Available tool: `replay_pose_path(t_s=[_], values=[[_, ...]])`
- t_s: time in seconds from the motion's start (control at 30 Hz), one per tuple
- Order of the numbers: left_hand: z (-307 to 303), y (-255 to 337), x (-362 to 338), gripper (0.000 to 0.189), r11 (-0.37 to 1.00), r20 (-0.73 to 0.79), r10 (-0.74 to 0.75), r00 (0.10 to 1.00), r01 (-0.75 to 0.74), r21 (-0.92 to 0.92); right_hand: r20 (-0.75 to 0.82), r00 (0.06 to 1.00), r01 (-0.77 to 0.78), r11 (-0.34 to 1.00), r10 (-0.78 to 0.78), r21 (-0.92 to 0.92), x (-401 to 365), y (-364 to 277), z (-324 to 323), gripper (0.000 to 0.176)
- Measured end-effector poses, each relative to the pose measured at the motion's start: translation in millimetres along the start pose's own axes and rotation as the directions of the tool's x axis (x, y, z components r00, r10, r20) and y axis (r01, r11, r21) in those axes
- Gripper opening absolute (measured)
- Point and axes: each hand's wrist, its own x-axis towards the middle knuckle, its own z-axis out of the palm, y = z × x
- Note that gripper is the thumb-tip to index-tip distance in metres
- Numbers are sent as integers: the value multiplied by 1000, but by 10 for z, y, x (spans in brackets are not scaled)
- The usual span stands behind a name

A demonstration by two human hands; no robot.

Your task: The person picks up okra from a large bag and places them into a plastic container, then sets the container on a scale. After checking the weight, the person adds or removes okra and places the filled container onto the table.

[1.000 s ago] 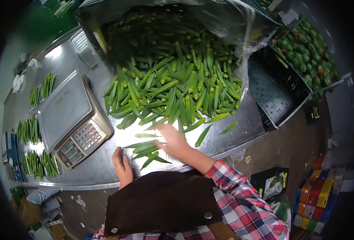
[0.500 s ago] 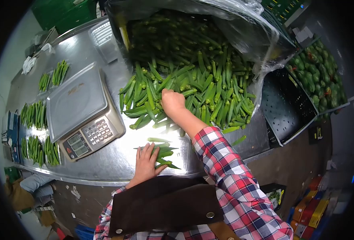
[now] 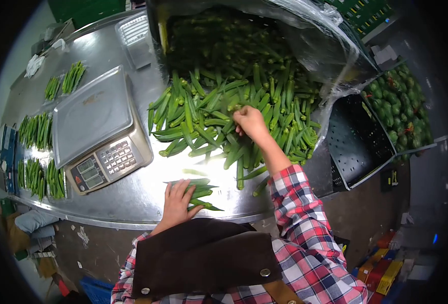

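Note:
A large pile of green okra (image 3: pixel 183 114) spills from a plastic-lined crate onto the steel table. My right hand (image 3: pixel 250 123) is over the middle of the pile, its fingers pinched at a pod; the fingertips are partly hidden and the pods beside them are blurred. Near the table's front edge, my left hand (image 3: pixel 178 202) lies with fingers spread on a small group of okra pods (image 3: pixel 201 193), which point to the right. A single blurred pod (image 3: pixel 194 172) lies just beyond that group.
A digital scale (image 3: pixel 102 126) stands on the steel table (image 3: pixel 133 195) at the left. Trays of okra (image 3: pixel 35 130) lie beyond it. At the right are an empty black crate (image 3: pixel 360 142) and a crate of green produce (image 3: pixel 398 106). Part of a person (image 3: pixel 31 221) shows at lower left.
My right hand has moved to the right over the pile, and some pods at the pile's front edge have shifted. My left hand stays on the small group.

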Motion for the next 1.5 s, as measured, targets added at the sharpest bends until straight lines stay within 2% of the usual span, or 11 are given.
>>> replay_pose_path(t_s=[0.27,0.53,0.63,0.73,0.77,0.87,0.97,1.1,1.23,1.43,1.5], values=[[-21,15,21,62,1000,46,-4,999,4,12,-30,979,-138,761,203,634,-634,283,-750,15],[-37,29,40,64,1000,58,21,998,-22,14,34,978,-167,682,204,712,-1035,623,-1146,10],[-109,45,52,66,999,91,23,996,-25,21,-8,958,-245,837,285,489,-1246,687,-1284,14],[-169,47,51,67,998,125,54,991,-57,17,-305,884,-312,933,354,178,-1410,925,-1273,21],[-166,37,43,67,997,132,77,988,-80,14,-423,871,-91,766,-249,-637,-1477,1153,-1220,28],[-159,-51,77,60,980,173,198,965,-196,-32,-320,865,-21,609,-386,-793,-1572,799,-794,37],[-240,-125,164,52,943,249,334,909,-320,-94,-315,895,-6,696,-316,-718,-1379,739,-266,57],[-399,-243,204,85,986,132,165,977,-165,-16,-357,915,-127,704,-189,-699,-1042,764,154,82],[-379,-334,96,90,997,235,43,971,-55,45,-299,907,18,737,-296,-676,-1040,779,27,83],[-284,-292,72,101,992,66,-52,996,60,-114,-316,852,237,844,-419,-481,-1217,755,-197,71],[-271,-371,41,110,977,-30,-103,994,96,-192,-96,870,383,786,-483,-486,-1403,563,-133,71]])
